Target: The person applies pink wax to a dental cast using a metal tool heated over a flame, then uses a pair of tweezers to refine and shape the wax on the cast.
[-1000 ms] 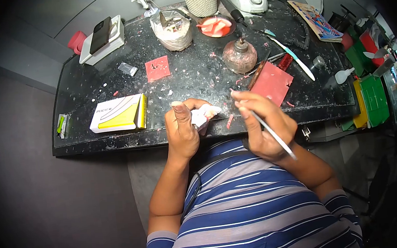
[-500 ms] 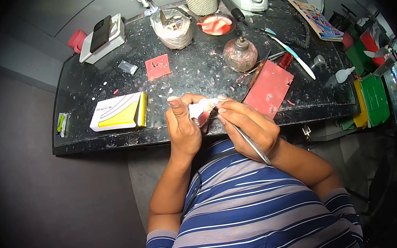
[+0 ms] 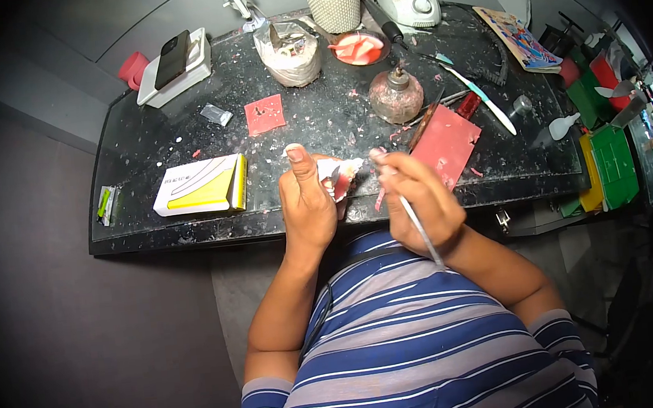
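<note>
My left hand [image 3: 308,209] is closed around a white plaster dental cast [image 3: 348,169] with pink wax and teeth on it, its thumb pointing up. Most of the cast's left side is hidden behind the fingers. Just to the right, my right hand [image 3: 426,204] grips a slim metal carving tool [image 3: 424,234], whose handle slants down toward the striped shirt. The tool's working tip is hidden by the fingers, which are apart from the cast. A thin pink wax strip [image 3: 379,198] shows between the hands.
A pink wax sheet [image 3: 446,147] lies right of the hands, below a glass spirit burner [image 3: 396,97]. At left are a yellow-white box [image 3: 201,185] and a small wax square [image 3: 265,114]. Behind stand a powder bag [image 3: 291,61], a dish of wax [image 3: 359,48] and a white machine [image 3: 407,1].
My right hand has moved right, away from the cast, with the tool still in it. My left hand has shifted slightly right and the cast's pink side shows more.
</note>
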Available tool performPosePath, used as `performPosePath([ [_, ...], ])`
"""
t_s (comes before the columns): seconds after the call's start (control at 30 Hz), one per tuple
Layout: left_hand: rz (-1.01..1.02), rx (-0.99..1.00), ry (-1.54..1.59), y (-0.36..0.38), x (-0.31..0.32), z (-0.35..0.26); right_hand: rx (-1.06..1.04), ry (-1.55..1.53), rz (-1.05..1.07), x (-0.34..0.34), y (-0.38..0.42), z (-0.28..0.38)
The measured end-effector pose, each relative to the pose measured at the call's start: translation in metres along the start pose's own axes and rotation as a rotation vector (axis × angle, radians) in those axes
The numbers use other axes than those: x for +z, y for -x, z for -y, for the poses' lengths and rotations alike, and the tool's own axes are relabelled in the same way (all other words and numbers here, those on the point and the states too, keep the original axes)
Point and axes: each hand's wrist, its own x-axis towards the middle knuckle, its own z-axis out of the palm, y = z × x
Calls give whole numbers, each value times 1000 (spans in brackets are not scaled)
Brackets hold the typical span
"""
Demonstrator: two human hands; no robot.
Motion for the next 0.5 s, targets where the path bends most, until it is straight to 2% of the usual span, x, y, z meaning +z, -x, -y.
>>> performPosePath([
  [0.07, -10, -5, -22, 0, 0, 0, 43, -28, 3, -8, -8, 1],
  [0.13, -5, -15, -3, 0, -1, 0, 45, 25, -118, -8, -12, -6],
  [0.2, 4, -25, 17, -2, -2, 0, 99, 18, -111, -13, -15, -4],
  [0.27, 78, -42, 33, -3, -7, 0, 258, -42, -63, -19, -13, -1],
  [0.3, 74, -44, 35, -4, -10, 0, 460, -99, -28, -24, -13, 5],
  [0.33, 139, -43, 59, -5, -13, 0, 461, -101, -22, -28, -19, 6],
  [0.4, 198, -45, 87, -8, -19, 3, 268, -90, 58, -33, -33, 5],
  [0.47, 365, 6, 143, -12, -25, 11, 274, -125, 75, -36, -37, 9],
  [0.5, 403, 29, 181, -13, -27, 14, 265, -190, 160, -38, -38, 11],
])
